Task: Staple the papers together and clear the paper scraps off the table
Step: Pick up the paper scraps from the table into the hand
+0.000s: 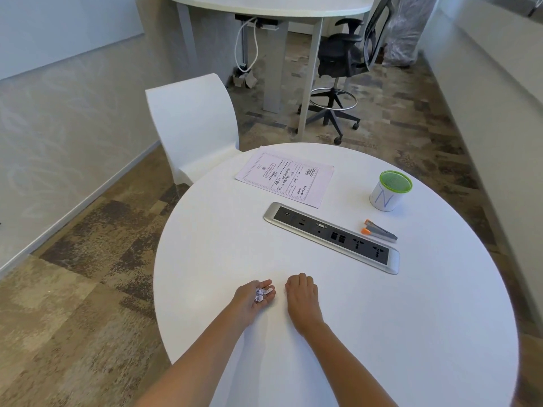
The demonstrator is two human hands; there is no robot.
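Observation:
The papers (284, 178) lie flat at the far side of the round white table (382, 318). An orange and grey stapler (379, 230) rests on the table to the right, beyond the socket strip. My left hand (255, 298) is palm up near the table's left edge and cups crumpled paper scraps (261, 294). My right hand (302, 293) lies palm down just right of it, fingers curled onto the table. Whether anything is under its fingers is hidden.
A silver and black socket strip (332, 237) is set into the table's middle. A white cup with a green mesh lid (389, 190) stands at the far right. A white chair (194, 124) stands beyond the table, a black office chair (340, 71) farther back.

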